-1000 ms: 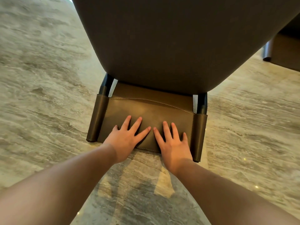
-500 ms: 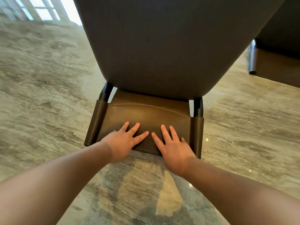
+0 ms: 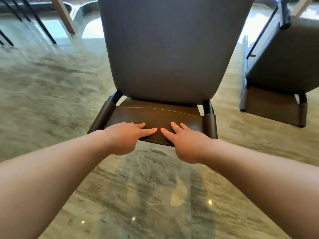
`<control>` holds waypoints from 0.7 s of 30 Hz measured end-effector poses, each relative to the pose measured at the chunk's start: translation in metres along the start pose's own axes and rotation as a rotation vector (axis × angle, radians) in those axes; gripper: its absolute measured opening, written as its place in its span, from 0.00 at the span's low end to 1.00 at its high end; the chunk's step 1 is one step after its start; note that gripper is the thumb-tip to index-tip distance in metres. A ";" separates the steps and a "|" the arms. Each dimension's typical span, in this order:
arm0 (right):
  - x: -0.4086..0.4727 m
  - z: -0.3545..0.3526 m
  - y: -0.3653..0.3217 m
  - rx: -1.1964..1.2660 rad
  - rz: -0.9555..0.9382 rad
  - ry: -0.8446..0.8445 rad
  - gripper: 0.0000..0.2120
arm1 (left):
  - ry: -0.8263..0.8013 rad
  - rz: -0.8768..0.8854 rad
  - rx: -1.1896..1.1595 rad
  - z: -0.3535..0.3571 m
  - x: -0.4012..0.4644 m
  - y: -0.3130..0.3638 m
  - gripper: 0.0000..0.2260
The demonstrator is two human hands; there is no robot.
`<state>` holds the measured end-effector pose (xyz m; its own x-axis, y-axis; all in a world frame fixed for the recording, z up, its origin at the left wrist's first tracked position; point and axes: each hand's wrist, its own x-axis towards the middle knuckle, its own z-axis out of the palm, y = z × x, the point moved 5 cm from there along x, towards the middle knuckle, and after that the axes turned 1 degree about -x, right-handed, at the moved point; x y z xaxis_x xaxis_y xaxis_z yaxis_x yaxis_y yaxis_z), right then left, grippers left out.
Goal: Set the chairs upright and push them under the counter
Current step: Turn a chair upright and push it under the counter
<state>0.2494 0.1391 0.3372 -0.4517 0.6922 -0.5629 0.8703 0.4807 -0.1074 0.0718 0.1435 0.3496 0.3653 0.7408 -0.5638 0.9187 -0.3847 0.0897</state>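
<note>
A chair (image 3: 165, 54) lies tipped over on the marble floor straight ahead, its grey padded part rising toward the top of the view. Its brown leather panel (image 3: 155, 112) lies nearest me, between two leather-wrapped posts. My left hand (image 3: 126, 137) and my right hand (image 3: 186, 142) rest side by side on the panel's near edge. Fingers and thumbs lie straight on top, the thumbs almost touching. A second chair (image 3: 283, 66) of the same kind lies tipped over at the right, untouched.
Polished marble floor (image 3: 51, 100) spreads to the left and in front of me. Thin black legs (image 3: 39, 23) and a wooden leg (image 3: 63, 14) of other furniture stand at the far left. Another black leg and wooden strip show at the top right.
Both hands have slid back from the panel's middle to its near edge. The view has tilted up, showing more of the second chair and the furniture legs behind.
</note>
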 end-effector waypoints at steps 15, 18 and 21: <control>-0.032 -0.359 0.089 -0.039 0.009 0.498 0.23 | 0.377 0.151 0.113 -0.355 -0.004 -0.053 0.37; -0.027 -0.419 0.107 -0.140 0.072 0.679 0.27 | 0.527 0.186 0.212 -0.415 0.006 -0.068 0.39; -0.013 -0.470 0.127 -0.254 0.174 0.825 0.31 | 0.755 0.176 0.327 -0.464 0.022 -0.076 0.39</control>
<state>0.2739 0.4443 0.7162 -0.3999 0.8879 0.2276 0.9144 0.3693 0.1660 0.0799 0.4447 0.7108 0.6084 0.7799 0.1470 0.7916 -0.5830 -0.1831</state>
